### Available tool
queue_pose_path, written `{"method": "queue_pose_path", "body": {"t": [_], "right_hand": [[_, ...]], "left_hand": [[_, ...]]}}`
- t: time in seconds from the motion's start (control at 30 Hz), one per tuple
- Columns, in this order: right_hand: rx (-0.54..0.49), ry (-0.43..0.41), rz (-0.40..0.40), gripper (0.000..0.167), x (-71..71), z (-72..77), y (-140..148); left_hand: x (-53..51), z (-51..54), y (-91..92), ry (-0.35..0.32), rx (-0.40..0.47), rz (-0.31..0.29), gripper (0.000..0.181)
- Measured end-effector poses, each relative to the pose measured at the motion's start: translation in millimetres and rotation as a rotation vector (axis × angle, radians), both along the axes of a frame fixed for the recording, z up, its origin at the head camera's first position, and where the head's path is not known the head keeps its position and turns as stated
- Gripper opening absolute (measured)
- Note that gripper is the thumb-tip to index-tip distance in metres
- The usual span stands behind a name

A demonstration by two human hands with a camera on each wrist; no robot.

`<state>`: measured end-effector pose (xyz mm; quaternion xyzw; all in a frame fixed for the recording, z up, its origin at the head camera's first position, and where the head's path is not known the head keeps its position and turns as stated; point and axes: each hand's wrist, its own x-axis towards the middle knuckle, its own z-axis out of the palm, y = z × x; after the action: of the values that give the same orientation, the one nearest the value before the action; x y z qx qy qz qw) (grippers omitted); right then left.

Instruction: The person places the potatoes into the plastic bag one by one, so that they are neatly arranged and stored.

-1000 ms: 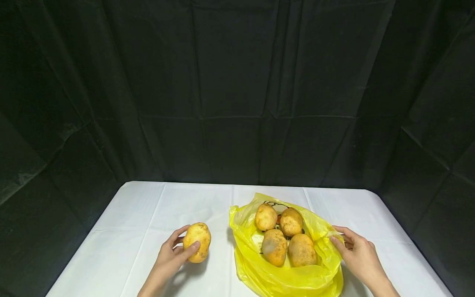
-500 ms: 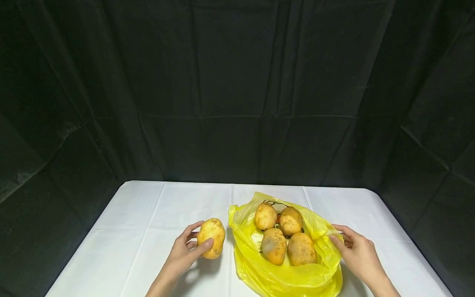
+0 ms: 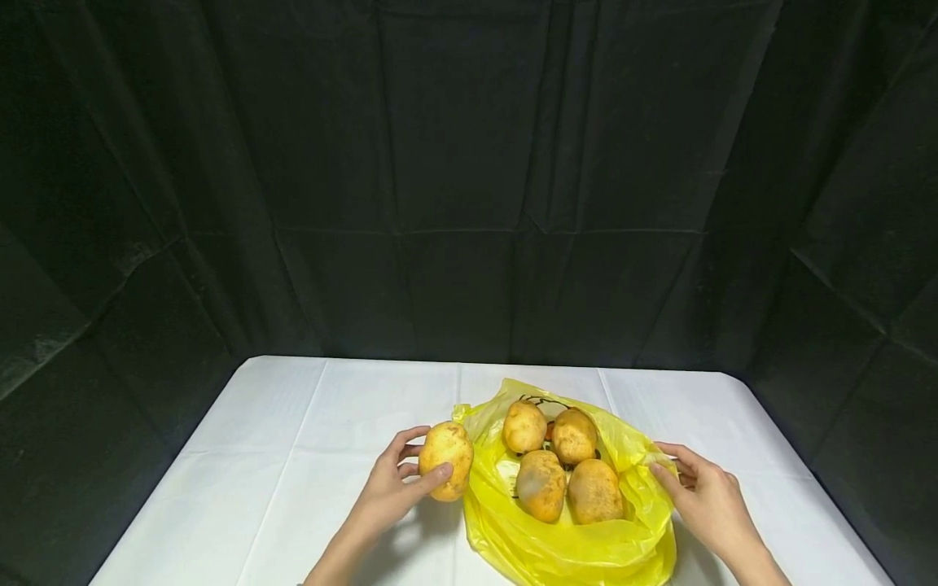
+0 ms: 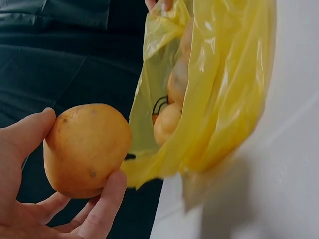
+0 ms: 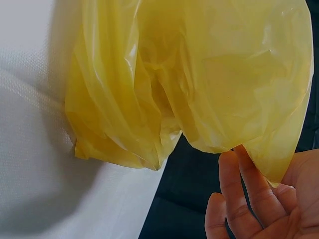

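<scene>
My left hand (image 3: 392,488) grips a potato (image 3: 447,461) between thumb and fingers, raised above the table at the left edge of a yellow plastic bag (image 3: 586,553). In the left wrist view the same potato (image 4: 87,149) is held in front of the bag's mouth. The bag lies with its mouth wide, and several potatoes sit inside, among them a smooth one (image 3: 524,427) at the back and a browner one (image 3: 596,491) at the front right. My right hand (image 3: 703,500) pinches the bag's right rim; in the right wrist view its fingers (image 5: 232,184) are at the plastic.
A white cloth covers the table (image 3: 293,456), with fold lines across it. Black drapes (image 3: 469,179) stand behind the table and along both sides. Dark printing shows on the bag's inner wall.
My left hand has carried the potato rightward and slightly up, from over the table to the bag's left edge. The right hand and the bag have stayed nearly still.
</scene>
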<state>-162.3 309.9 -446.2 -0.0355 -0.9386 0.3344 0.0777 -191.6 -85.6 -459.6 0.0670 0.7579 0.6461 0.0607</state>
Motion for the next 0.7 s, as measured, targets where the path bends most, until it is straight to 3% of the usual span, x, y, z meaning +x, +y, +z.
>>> {"method": "queue_pose_path", "body": {"t": [0.33,0.7], "right_hand": [[-0.007,-0.002,0.000,0.039,1.1,2.1,-1],[-0.015,-0.014,-0.011,0.040,1.2,2.8,-1]], "left_hand": [[-4.2,-2.0,28.9,0.029,-0.005,-0.027,0.071],[-9.1,-12.5,48.9,0.081,-0.031,0.001,0.068]]}}
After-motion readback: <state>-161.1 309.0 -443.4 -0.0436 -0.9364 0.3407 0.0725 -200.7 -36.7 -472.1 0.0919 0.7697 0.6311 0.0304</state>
